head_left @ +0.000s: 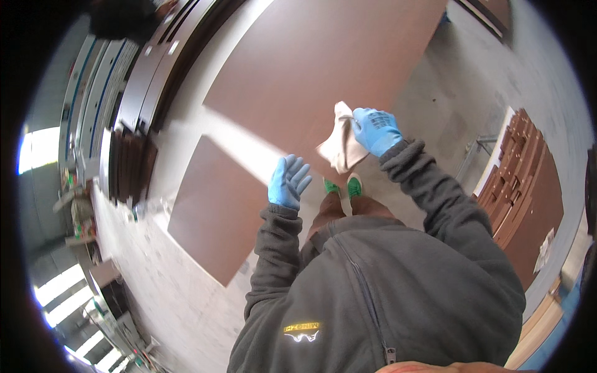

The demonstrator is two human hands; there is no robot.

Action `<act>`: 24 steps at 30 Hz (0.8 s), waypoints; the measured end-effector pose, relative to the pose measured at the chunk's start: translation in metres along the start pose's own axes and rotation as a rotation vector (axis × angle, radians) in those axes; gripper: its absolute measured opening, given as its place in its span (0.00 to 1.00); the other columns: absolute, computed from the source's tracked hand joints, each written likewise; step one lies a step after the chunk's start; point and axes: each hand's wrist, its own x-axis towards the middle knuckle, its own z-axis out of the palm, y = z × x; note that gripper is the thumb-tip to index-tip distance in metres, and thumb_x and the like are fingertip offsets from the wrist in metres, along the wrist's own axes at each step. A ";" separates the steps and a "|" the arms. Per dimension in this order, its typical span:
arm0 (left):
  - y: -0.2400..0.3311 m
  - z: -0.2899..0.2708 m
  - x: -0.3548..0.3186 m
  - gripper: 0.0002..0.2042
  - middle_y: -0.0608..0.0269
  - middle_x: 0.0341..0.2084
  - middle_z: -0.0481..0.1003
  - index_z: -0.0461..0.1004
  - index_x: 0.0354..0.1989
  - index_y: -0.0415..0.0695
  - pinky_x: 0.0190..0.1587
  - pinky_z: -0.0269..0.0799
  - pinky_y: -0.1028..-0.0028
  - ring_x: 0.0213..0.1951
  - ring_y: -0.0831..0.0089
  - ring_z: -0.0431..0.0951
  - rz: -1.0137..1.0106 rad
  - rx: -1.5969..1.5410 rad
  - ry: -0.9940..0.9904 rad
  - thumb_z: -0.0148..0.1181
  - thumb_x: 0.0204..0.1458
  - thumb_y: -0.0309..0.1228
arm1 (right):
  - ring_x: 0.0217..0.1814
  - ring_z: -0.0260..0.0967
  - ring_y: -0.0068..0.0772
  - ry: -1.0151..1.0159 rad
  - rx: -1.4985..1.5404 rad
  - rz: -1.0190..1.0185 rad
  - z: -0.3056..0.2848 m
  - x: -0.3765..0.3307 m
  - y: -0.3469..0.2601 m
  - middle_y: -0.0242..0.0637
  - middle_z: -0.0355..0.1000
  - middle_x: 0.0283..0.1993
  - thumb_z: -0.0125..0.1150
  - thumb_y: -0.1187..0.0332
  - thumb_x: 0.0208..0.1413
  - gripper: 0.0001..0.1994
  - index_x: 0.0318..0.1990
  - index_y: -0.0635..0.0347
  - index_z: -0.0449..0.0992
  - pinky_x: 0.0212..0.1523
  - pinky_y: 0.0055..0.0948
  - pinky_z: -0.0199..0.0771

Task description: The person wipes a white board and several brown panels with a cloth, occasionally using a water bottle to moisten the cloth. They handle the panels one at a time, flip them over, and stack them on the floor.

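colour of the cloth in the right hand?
Off-white, plain, no pattern. The cloth hangs from the blue-gloved right hand; head view shows it best.

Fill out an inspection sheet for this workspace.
Surface: large brown flat panel, lit by a sun streak; smaller brown panel beside it.
Job's things: crumpled off-white cloth.
Clutter: small bits along the grey concrete floor.
Grippers: right hand, blue-gloved, grips the cloth; left hand, blue-gloved, open, holds nothing.
Cables: nothing seen.
Surroundings: stacked brown boards at right, dark frames at upper left, green shoes below.
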 end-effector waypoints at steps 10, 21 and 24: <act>-0.063 -0.103 -0.096 0.31 0.51 0.63 0.74 0.67 0.69 0.39 0.64 0.73 0.58 0.62 0.56 0.76 0.051 -0.216 0.080 0.56 0.67 0.51 | 0.30 0.77 0.48 0.473 0.191 -0.471 -0.080 -0.075 -0.074 0.45 0.76 0.30 0.64 0.65 0.61 0.05 0.40 0.55 0.78 0.30 0.43 0.74; -0.104 -0.215 -0.153 0.26 0.51 0.58 0.77 0.71 0.65 0.37 0.60 0.76 0.60 0.58 0.57 0.80 0.037 -0.193 0.084 0.55 0.68 0.46 | 0.54 0.78 0.58 -0.057 -0.359 0.508 0.094 -0.170 0.111 0.57 0.80 0.51 0.54 0.55 0.66 0.18 0.52 0.56 0.82 0.53 0.54 0.78; -0.107 -0.263 -0.174 0.26 0.51 0.58 0.77 0.72 0.64 0.37 0.59 0.77 0.60 0.58 0.57 0.80 -0.041 -0.206 0.041 0.55 0.68 0.46 | 0.48 0.80 0.57 0.004 -0.305 0.461 0.092 -0.180 0.077 0.58 0.80 0.45 0.57 0.55 0.64 0.18 0.45 0.61 0.82 0.49 0.51 0.78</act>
